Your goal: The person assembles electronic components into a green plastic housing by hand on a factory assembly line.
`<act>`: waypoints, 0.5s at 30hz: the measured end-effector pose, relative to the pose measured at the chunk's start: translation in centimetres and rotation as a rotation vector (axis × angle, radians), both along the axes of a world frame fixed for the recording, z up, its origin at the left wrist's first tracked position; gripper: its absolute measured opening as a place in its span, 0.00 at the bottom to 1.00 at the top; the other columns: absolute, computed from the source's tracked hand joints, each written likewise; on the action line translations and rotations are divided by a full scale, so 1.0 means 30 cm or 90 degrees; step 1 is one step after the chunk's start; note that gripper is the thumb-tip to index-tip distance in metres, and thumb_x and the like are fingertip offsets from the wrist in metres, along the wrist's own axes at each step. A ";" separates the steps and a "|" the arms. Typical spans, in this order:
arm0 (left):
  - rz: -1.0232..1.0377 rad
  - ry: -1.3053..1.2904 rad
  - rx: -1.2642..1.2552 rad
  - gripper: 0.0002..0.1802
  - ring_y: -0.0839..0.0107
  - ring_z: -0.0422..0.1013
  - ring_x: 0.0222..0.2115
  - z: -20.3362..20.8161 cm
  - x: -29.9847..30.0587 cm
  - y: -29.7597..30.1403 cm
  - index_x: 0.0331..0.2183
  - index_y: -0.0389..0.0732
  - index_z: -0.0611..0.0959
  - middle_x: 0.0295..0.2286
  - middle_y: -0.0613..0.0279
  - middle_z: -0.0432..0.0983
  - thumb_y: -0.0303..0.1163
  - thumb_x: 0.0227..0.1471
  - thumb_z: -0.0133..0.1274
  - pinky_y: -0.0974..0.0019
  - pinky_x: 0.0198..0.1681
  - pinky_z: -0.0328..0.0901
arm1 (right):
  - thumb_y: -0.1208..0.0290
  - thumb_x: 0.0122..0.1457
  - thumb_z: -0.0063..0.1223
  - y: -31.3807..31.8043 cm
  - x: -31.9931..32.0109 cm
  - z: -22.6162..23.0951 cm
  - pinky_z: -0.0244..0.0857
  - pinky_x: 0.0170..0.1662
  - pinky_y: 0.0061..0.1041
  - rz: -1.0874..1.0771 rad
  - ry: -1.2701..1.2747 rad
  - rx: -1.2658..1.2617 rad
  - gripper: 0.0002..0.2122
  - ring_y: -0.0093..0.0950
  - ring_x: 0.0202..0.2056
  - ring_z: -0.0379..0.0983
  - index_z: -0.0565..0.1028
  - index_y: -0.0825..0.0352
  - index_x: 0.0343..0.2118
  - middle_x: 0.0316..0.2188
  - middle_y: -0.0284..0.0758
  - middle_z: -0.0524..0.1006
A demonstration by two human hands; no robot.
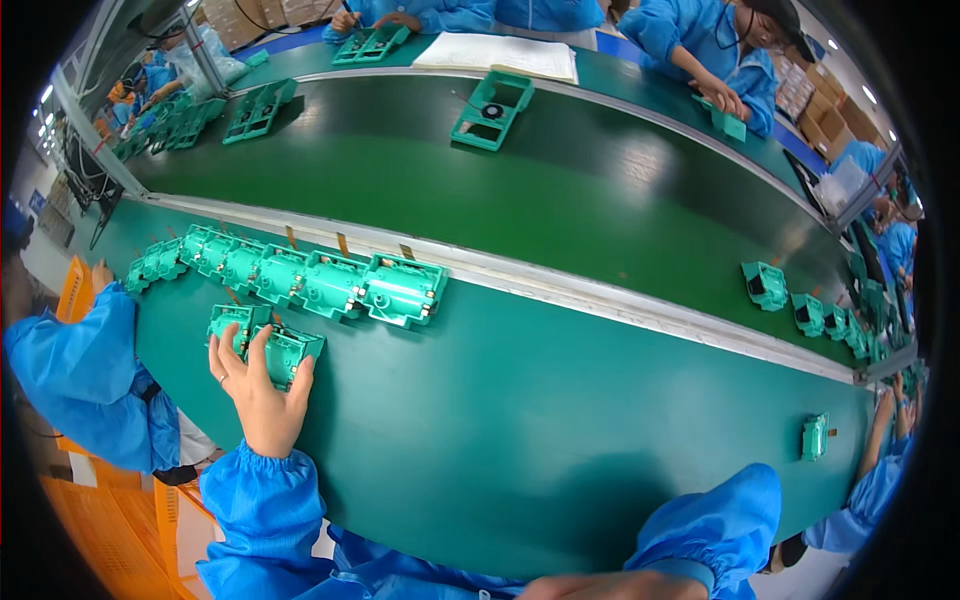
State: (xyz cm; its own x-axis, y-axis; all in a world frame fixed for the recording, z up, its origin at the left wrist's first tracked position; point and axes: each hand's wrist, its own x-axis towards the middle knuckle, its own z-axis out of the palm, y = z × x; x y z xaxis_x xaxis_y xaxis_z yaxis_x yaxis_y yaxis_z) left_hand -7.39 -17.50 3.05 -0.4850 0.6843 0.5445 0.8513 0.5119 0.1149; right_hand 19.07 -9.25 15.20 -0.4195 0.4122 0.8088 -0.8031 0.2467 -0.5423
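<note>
My left hand (266, 398) reaches over two green plastic housings on the green work table. The fingers are curved apart, with the thumb beside the right-hand housing (290, 350) and fingertips on the left-hand housing (232, 318); the hand partly covers both. Just beyond them runs a row of similar green housings (330, 285) with metal contacts and small brown strips, side by side along the metal rail. At the bottom edge, my right hand (618, 588) is only partly in view, near my body; its fingers are cut off by the frame.
Beyond the rail (560, 300) lies a green conveyor belt (600, 190) carrying a green frame with a round black part (492, 110) and more housings (765, 287). One housing (815, 437) sits at the table's right. Co-workers in blue work across and at both sides. Orange crates (100, 530) stand lower left.
</note>
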 end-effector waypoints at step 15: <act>-0.051 -0.089 0.063 0.32 0.50 0.50 0.52 0.055 -0.063 -0.015 0.50 0.36 0.63 0.50 0.46 0.54 0.27 0.40 0.53 0.53 0.54 0.46 | 0.68 0.40 0.61 0.610 0.592 -0.287 0.61 0.43 0.32 -0.994 -0.735 0.130 0.23 0.40 0.40 0.66 0.68 0.72 0.40 0.38 0.45 0.69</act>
State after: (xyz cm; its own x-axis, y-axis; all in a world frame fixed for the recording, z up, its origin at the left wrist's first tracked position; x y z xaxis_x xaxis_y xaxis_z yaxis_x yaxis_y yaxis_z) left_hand -9.27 -17.95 4.69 -0.5071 0.6702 0.5420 0.8609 0.4240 0.2813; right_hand 36.84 9.04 6.58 -0.1157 0.8372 0.5345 0.8096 0.3913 -0.4376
